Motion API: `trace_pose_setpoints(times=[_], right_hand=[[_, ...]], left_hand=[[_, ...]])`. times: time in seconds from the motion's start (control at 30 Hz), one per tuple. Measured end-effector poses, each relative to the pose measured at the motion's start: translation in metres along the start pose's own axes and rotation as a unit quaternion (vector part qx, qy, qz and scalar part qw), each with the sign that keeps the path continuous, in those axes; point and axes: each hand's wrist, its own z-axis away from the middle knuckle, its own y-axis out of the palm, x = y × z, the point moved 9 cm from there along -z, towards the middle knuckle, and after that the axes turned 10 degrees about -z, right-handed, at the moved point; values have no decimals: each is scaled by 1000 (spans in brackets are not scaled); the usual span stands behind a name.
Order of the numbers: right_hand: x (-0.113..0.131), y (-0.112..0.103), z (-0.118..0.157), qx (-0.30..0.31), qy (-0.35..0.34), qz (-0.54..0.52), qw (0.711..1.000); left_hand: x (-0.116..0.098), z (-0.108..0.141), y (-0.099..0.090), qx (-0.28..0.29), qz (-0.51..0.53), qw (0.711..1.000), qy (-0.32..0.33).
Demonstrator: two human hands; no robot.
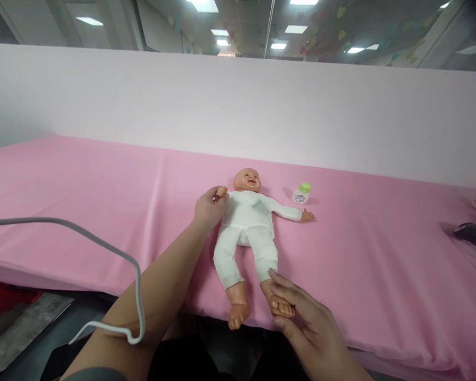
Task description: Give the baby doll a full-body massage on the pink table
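Observation:
A baby doll (248,211) in a white outfit lies on its back on a pink sheet, head towards the wall and feet at the near edge. My left hand (210,207) is closed around the doll's arm on the left side, and the doll's small fist (221,192) shows above my fingers. At the near edge my right hand (307,317) grips the doll's foot (281,307), fingers over the ankle and thumb below the sole. The doll's other arm stretches out to the right, its hand (308,216) resting on the sheet.
A small clear bottle with a green cap (301,193) stands right of the doll's head. The pink sheet (360,238) covers the table. Over my left forearm loops a grey cable (103,246). A black object (474,233) lies far right. Behind is a white partition (238,106).

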Motion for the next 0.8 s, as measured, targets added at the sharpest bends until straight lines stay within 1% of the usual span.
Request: trace_pose_setpoints(times=[0.1, 0.17, 0.23, 0.3, 0.37, 0.47, 0.57, 0.7, 0.8], right_hand=[[12, -6, -15, -20, -18, 5, 1000], [18, -13, -29, -41, -32, 2, 999], [19, -20, -45, -60, -38, 4, 997], [16, -27, -62, -74, -32, 7, 997], [10, -31, -80, -79, -18, 2, 997], [-1, -33, -103, -82, -2, -19, 996], [-8, -30, -120, -86, -14, -27, 996], [-15, -21, -132, -83, -34, -29, 996], [-17, -18, -130, -84, -31, -40, 995]], left_hand=[[-18, 10, 14, 43, -89, 992, 73], [-26, 16, 19, 55, -135, 983, 108], [-32, 20, 22, 63, -160, 977, 130], [-35, 22, 23, 70, -181, 972, 134], [-36, 23, 25, 89, -205, 966, 133], [-36, 24, 27, 109, -226, 959, 130], [-34, 22, 25, 103, -231, 960, 118], [-32, 21, 26, 104, -243, 957, 118], [-33, 21, 27, 105, -241, 957, 124]])
